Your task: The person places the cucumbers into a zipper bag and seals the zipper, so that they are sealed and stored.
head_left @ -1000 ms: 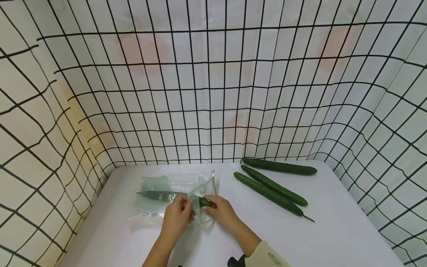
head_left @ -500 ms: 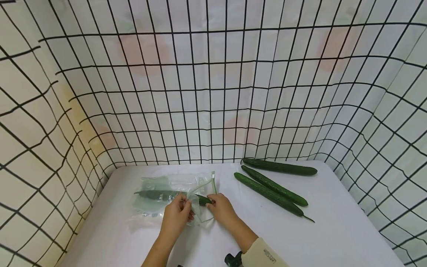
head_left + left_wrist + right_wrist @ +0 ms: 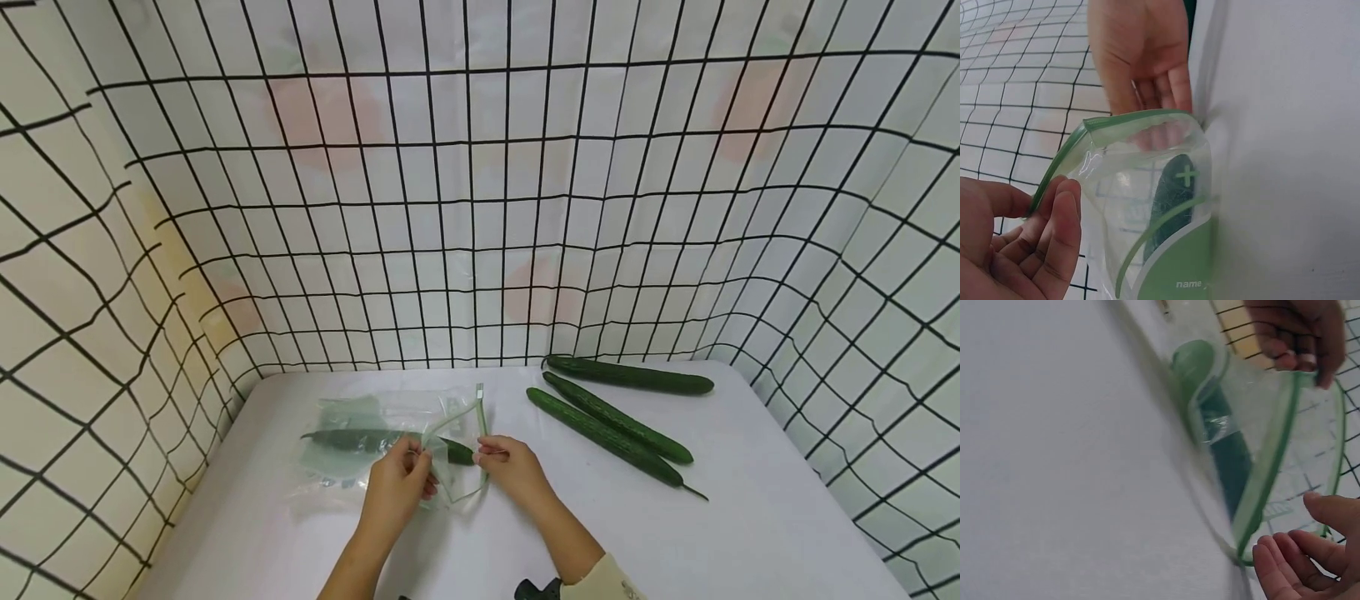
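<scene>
A clear bag with green trim [image 3: 341,410] [image 3: 1119,172] [image 3: 1275,450] lies on its side, its mouth facing right. Inside it is a cucumber [image 3: 457,452] [image 3: 1172,200] [image 3: 1229,462], whose rounded end lies near the mouth. The left hand [image 3: 396,483] [image 3: 1029,244] [image 3: 1304,331] pinches the bag's green rim between thumb and fingers. At the mouth, the right hand [image 3: 517,475] [image 3: 1144,56] [image 3: 1316,550] has extended fingers beside the rim, holding nothing; whether they touch the rim is unclear.
Three loose cucumbers lie on the white table [image 3: 757,500] to the right: one at the back [image 3: 630,374], two side by side in front of it [image 3: 618,417] [image 3: 600,437]. Black wire mesh [image 3: 472,200] stands behind the table and along both sides.
The right hand has let go of the cucumber's end and moved slightly right, out to the bag's rim. The cucumber has shifted slightly left in the bag. The left hand keeps its hold.
</scene>
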Action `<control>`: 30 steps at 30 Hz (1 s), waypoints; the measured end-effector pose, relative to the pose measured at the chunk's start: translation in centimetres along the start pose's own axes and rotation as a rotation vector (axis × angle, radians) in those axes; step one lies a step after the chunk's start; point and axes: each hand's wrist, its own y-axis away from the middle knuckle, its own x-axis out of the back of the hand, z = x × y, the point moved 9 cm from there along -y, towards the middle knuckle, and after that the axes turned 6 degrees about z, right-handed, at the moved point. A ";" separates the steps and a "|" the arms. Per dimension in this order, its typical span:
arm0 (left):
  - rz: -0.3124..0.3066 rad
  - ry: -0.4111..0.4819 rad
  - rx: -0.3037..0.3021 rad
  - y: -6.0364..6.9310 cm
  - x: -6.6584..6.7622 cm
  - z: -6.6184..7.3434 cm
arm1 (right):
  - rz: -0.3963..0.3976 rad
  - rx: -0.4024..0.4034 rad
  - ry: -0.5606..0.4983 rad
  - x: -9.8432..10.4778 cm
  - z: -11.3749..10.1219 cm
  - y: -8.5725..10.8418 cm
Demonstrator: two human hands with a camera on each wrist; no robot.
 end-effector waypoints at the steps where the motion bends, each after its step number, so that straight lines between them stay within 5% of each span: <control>1: -0.001 -0.002 -0.002 0.0 0.0 0.0 | 0.001 -0.017 -0.030 0.3 -0.1 0.0; 9: 0.008 -0.006 0.003 0.0 0.2 0.0 | 0.052 -0.052 -0.136 3.1 -1.6 0.7; 30: 0.006 0.008 0.000 -0.1 0.1 -0.1 | 0.165 -0.082 -0.091 10.3 -1.7 1.9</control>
